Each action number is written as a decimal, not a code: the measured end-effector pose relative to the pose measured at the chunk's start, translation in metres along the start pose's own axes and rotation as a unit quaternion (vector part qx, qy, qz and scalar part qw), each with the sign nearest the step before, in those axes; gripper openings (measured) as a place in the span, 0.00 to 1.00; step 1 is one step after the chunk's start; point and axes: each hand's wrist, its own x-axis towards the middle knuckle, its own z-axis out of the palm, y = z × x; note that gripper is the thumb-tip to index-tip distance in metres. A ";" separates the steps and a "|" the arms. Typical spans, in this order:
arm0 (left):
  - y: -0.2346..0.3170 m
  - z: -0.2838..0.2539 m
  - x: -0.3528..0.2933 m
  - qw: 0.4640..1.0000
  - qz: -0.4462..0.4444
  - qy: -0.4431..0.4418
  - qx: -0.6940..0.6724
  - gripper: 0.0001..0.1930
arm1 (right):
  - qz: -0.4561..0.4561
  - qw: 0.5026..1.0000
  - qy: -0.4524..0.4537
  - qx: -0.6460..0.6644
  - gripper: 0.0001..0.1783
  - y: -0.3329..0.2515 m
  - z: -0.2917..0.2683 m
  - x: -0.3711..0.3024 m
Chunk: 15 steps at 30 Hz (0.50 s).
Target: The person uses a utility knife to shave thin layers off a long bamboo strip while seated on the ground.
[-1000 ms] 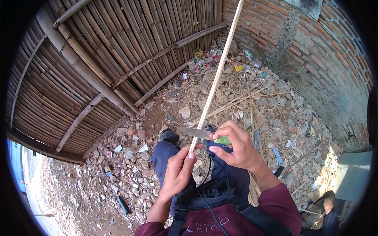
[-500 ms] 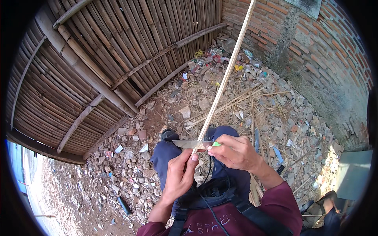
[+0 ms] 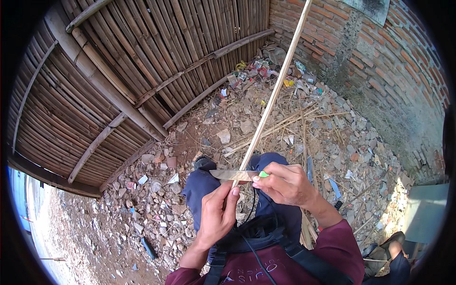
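A long pale strip that looks like split bamboo (image 3: 274,99) slants up and away from my lap toward the brick wall. Its near end is pinched between the thumb and fingers of my left hand (image 3: 218,213). My right hand (image 3: 288,184) grips the green handle of a knife (image 3: 232,175). The blade lies across the strip just beyond my left thumb, its tip pointing left. Part of the handle is hidden inside my right fingers.
A bamboo-slat wall (image 3: 156,52) rises on the left, a brick wall (image 3: 380,61) on the right. Stones and litter cover the ground, with loose bamboo strips (image 3: 280,124) beyond my knees. Another person's foot (image 3: 395,248) shows at lower right, beside a grey panel (image 3: 427,211).
Both hands and the knife stay nearly in place. The strip's far part has shifted very slightly to the right in the picture.
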 end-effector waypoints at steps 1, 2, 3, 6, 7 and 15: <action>0.002 0.000 0.000 1.000 0.000 0.000 0.000 0.09 | -0.002 1.000 0.010 -0.004 0.08 0.000 0.000 0.000; 0.003 0.000 0.001 1.000 0.002 -0.002 0.002 0.10 | -0.002 1.000 0.010 -0.004 0.08 0.000 0.000 0.001; 0.004 0.000 0.001 1.000 0.003 -0.003 0.004 0.11 | 0.000 1.000 0.010 -0.010 0.08 0.000 -0.001 0.001; 0.001 0.000 -0.001 1.000 0.020 0.001 0.005 0.13 | 0.006 1.000 0.014 -0.012 0.08 0.002 -0.001 0.002; 0.001 -0.001 -0.002 1.000 0.019 0.001 0.005 0.13 | 0.011 1.000 0.018 -0.009 0.08 0.003 -0.001 0.002; 0.006 0.000 0.001 1.000 0.001 0.000 -0.004 0.13 | 0.008 0.999 0.026 -0.032 0.07 0.012 -0.012 0.008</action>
